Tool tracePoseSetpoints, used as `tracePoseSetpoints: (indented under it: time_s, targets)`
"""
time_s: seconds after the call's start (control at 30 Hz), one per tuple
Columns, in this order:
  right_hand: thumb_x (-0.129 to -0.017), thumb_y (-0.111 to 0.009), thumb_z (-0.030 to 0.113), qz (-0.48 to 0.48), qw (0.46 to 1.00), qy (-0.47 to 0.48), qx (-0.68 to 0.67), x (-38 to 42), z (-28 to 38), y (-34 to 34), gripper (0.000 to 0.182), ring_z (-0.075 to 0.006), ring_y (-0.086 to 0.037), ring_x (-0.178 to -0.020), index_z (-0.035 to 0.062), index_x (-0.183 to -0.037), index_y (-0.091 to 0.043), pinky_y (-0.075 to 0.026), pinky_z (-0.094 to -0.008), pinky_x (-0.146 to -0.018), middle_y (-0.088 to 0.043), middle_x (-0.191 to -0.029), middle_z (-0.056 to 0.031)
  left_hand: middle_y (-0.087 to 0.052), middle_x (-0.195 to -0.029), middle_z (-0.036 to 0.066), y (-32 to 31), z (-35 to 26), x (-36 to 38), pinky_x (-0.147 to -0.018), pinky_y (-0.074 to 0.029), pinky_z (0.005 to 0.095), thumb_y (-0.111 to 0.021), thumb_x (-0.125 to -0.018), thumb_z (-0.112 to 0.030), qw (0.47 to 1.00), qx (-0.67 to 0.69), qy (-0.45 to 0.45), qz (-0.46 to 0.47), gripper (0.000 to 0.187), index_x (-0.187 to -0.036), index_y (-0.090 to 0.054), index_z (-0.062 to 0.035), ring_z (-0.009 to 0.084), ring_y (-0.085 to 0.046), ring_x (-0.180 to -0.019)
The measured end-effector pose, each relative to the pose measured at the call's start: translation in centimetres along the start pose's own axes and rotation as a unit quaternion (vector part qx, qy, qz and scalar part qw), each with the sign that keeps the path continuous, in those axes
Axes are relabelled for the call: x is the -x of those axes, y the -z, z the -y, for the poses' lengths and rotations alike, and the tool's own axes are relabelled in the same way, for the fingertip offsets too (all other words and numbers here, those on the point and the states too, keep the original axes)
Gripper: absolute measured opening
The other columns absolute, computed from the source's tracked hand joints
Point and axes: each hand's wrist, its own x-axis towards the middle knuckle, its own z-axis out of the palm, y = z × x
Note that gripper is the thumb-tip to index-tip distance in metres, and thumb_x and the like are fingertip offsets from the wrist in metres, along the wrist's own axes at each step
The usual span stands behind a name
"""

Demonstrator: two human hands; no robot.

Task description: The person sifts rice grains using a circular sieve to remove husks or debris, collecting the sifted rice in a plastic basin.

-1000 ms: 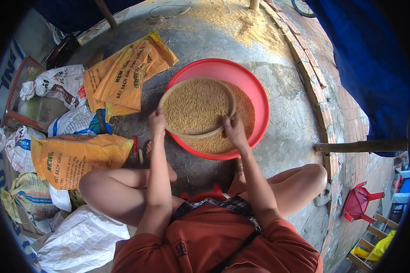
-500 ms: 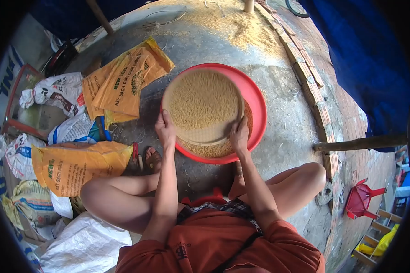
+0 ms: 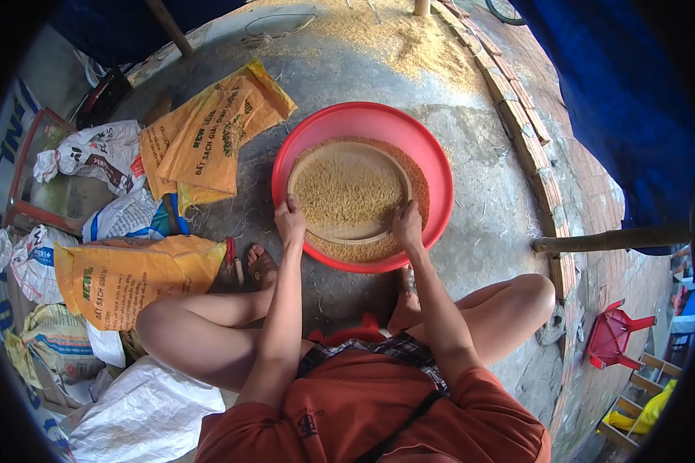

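Observation:
My left hand (image 3: 290,222) grips the left edge of a round woven sieve (image 3: 350,228), and my right hand (image 3: 408,225) grips its right edge. Pale grain (image 3: 347,185) covers much of the sieve, blurred by motion, with bare mesh showing near my side. Below the sieve is a wide red basin (image 3: 440,170), standing on the floor between my legs. More grain (image 3: 420,185) lies in the basin, reddish-brown along the right and paler towards me. My fingertips are partly hidden under the sieve's rim.
Orange printed sacks (image 3: 208,131) and white sacks (image 3: 100,158) lie at the left. Loose grain (image 3: 432,58) is spread on the floor ahead. A brick row (image 3: 529,154), a wooden pole (image 3: 610,241) and a red stool (image 3: 614,336) are at the right.
The sieve has dropped lower into the basin and looks smaller, with both hands still on it. The grain on it has shifted, and more of the basin's far side shows.

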Motion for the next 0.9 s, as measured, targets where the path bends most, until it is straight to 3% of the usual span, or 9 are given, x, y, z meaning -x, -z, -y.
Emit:
tracePoseSetpoints:
  time_s: [0.13, 0.2, 0.27, 0.37, 0.43, 0.5, 0.63, 0.8, 0.9]
  targets:
    - [-0.081, -0.037, 0.012, -0.048, 0.997, 0.042, -0.046, -0.1, 5.7, 3.2, 0.018, -0.0437, -0.052, -0.061, -0.0028, -0.091, -0.033, -0.039, -0.0492, -0.053, -0.053, -0.067, -0.0273, -0.052, -0.061, 0.015, 3.8, -8.2, -1.0, -0.056, -0.039, 0.0311, -0.037, -0.086, -0.023, 0.991, 0.117, -0.056, -0.017, 0.031, -0.081, -0.051, 0.0045, 0.0222, -0.046, -0.054]
    - [-0.083, -0.034, 0.012, -0.107, 0.976, 0.074, -0.175, 0.1, 9.0, 5.1, 0.019, -0.0423, -0.052, -0.06, -0.0026, -0.096, -0.032, -0.038, -0.0476, -0.051, -0.052, -0.065, -0.0258, -0.052, -0.063, 0.014, 4.7, -10.2, -1.3, -0.056, -0.038, 0.0294, -0.037, -0.087, -0.022, 0.98, 0.165, -0.102, -0.042, 0.03, -0.083, -0.051, 0.004, 0.0188, -0.043, -0.055]
    - [-0.084, -0.033, 0.012, -0.112, 0.977, 0.082, -0.161, -0.3, 8.7, 4.5, 0.02, -0.0423, -0.052, -0.061, -0.0026, -0.098, -0.032, -0.038, -0.0469, -0.051, -0.052, -0.066, -0.0258, -0.057, -0.075, 0.016, 5.4, -10.7, -1.2, -0.061, -0.04, 0.0307, -0.035, -0.088, -0.02, 0.987, 0.11, -0.111, -0.036, 0.028, -0.091, -0.051, 0.003, 0.0229, -0.052, -0.064]
    - [-0.083, -0.035, 0.012, -0.12, 0.981, 0.078, -0.134, -0.5, 5.6, 2.5, 0.02, -0.0436, -0.052, -0.063, -0.0026, -0.097, -0.031, -0.039, -0.0479, -0.055, -0.052, -0.067, -0.0283, -0.055, -0.071, 0.019, 2.5, -5.4, -1.7, -0.059, -0.039, 0.0336, -0.036, -0.087, -0.024, 0.987, 0.072, -0.133, -0.059, 0.032, -0.084, -0.051, 0.0048, 0.0231, -0.051, -0.061]
    - [-0.081, -0.038, 0.012, -0.039, 0.998, -0.009, -0.053, 0.2, 3.1, 1.0, 0.02, -0.0453, -0.052, -0.067, -0.0035, -0.092, -0.033, -0.039, -0.0499, -0.058, -0.051, -0.069, -0.0313, -0.058, -0.074, 0.019, 1.6, -3.2, -0.6, -0.06, -0.04, 0.0336, -0.037, -0.086, -0.024, 0.992, 0.039, -0.112, -0.044, 0.033, -0.086, -0.053, 0.0049, 0.0233, -0.053, -0.064]
    - [-0.08, -0.039, 0.012, -0.037, 0.998, -0.033, -0.044, 0.6, 1.5, 0.0, 0.019, -0.0459, -0.051, -0.068, -0.004, -0.09, -0.034, -0.039, -0.0506, -0.06, -0.051, -0.07, -0.0322, -0.059, -0.075, 0.017, 1.6, -2.0, 0.1, -0.063, -0.041, 0.0324, -0.039, -0.086, -0.025, 0.999, 0.017, 0.033, 0.014, 0.034, -0.089, -0.054, 0.0054, 0.0208, -0.054, -0.067]
    - [-0.078, -0.041, 0.011, -0.026, 0.995, -0.062, -0.071, 0.6, 1.1, -0.5, 0.019, -0.0467, -0.051, -0.07, -0.0053, -0.086, -0.036, -0.039, -0.0509, -0.06, -0.05, -0.07, -0.0332, -0.059, -0.076, 0.019, 1.6, -1.4, -0.3, -0.064, -0.042, 0.0338, -0.043, -0.084, -0.022, 0.999, 0.003, 0.027, 0.039, 0.029, -0.089, -0.055, 0.004, 0.0285, -0.058, -0.072]
    - [-0.084, -0.035, 0.014, -0.055, 0.99, -0.036, -0.125, 1.0, 3.8, 1.5, 0.016, -0.0448, -0.051, -0.065, 0.0002, -0.093, -0.033, -0.036, -0.0497, -0.055, -0.051, -0.068, -0.0288, -0.056, -0.07, 0.003, 3.1, -6.8, 0.1, -0.06, -0.038, 0.0231, -0.041, -0.087, -0.017, 0.977, 0.19, -0.095, 0.022, 0.024, -0.091, -0.053, 0.0031, 0.0068, -0.046, -0.065]
    - [-0.085, -0.033, 0.014, -0.132, 0.973, 0.014, -0.187, 1.2, 7.0, 3.5, 0.016, -0.0454, -0.05, -0.065, 0.0009, -0.095, -0.032, -0.036, -0.0497, -0.054, -0.051, -0.067, -0.0284, -0.045, -0.062, -0.001, 4.4, -10.1, 0.3, -0.055, -0.034, 0.0224, -0.04, -0.087, -0.017, 0.969, 0.21, -0.126, 0.012, 0.022, -0.085, -0.05, 0.0022, 0.0059, -0.038, -0.06]
